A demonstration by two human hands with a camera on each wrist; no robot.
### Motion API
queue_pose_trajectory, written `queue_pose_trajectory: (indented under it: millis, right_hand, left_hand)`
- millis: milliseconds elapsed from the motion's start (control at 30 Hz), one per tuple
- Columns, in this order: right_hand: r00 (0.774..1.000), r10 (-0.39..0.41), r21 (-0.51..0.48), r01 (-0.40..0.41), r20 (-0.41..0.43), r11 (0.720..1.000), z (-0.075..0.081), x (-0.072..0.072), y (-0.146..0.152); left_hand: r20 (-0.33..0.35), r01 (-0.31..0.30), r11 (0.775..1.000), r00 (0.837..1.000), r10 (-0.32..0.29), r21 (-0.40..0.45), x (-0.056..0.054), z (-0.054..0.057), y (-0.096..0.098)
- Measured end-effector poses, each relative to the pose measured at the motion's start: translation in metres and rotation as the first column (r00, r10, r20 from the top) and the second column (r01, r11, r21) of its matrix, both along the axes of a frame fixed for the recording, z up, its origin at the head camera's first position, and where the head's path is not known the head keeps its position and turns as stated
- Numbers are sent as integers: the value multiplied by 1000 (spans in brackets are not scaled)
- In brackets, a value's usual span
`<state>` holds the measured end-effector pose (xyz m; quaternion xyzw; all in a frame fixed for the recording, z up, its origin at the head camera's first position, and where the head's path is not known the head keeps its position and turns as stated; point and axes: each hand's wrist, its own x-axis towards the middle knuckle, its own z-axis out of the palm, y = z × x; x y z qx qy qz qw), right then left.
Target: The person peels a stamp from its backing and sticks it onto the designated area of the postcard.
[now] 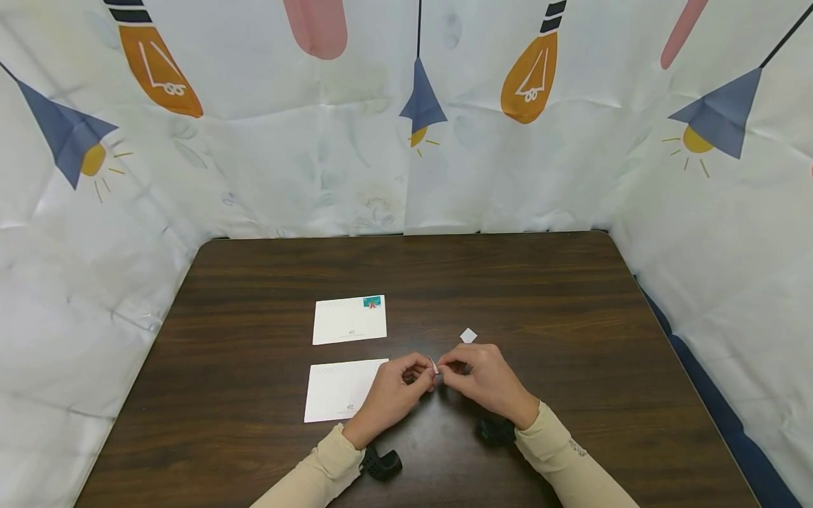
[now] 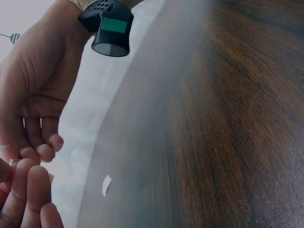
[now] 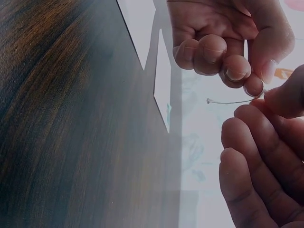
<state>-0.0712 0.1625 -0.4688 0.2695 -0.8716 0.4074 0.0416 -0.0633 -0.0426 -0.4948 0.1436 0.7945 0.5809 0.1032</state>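
Both hands are engaged. The left hand and the right hand meet at the fingertips, each pinching 1 small, thin, pale slip between thumb and forefinger. In the right wrist view the slip appears edge-on, slightly curved, with 1 end projecting past the fingers. It is held above the table, its face not legible.

Just beyond the right hand lies 1 small white square, set cornerwise on the wood. Left of the hands lie 2 white cards, edges roughly parallel, a narrow strip of tabletop between them. The upper card bears 1 green stamp at its upper right corner. The lower card has its right part hidden by the left hand; contact cannot be determined.

Each wrist carries 1 black device, with cream sleeves behind. Tabletop extends past the right hand to the right edge, well apart, and beyond the upper card to the far edge, where the white printed cloth hangs.
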Motion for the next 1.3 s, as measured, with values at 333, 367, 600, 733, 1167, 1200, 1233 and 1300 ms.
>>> queue_pose_trajectory:
  millis: [333,367,600,733,1167,1200,1233,1300]
  right_hand:
    - [1000,21,-3,-21,15,1000,-2,-1,1]
    - [1000,21,-1,-21,17,1000,-2,-1,1]
    - [1000,18,12,-18,8,1000,-3,-1,1]
    - [1000,18,8,-18,8,1000,-1,-1,1]
    - [1000,24,5,-24,14,1000,-2,1,0]
    - [1000,24,5,-24,17,1000,-2,1,0]
    - [1000,23,5,-23,20,1000,-2,1,0]
    - [1000,23,6,-24,20,1000,-3,1,0]
  left_hand:
    - [-3,-22,1000,1000,22,-17,0,2,0]
    - [-3,-23,1000,1000,22,-15,0,2,1]
    - [-14,-23,1000,1000,23,-9,1,1,1]
    - [0,-18,1000,1000,18,-3,1,1,1]
    - [20,-14,1000,1000,14,-12,1,2,1]
    - [20,-13,1000,1000,13,-12,1,2,1]
    - [20,-12,1000,1000,12,-12,1,2,1]
    - [18,-12,1000,1000,12,-12,1,2,1]
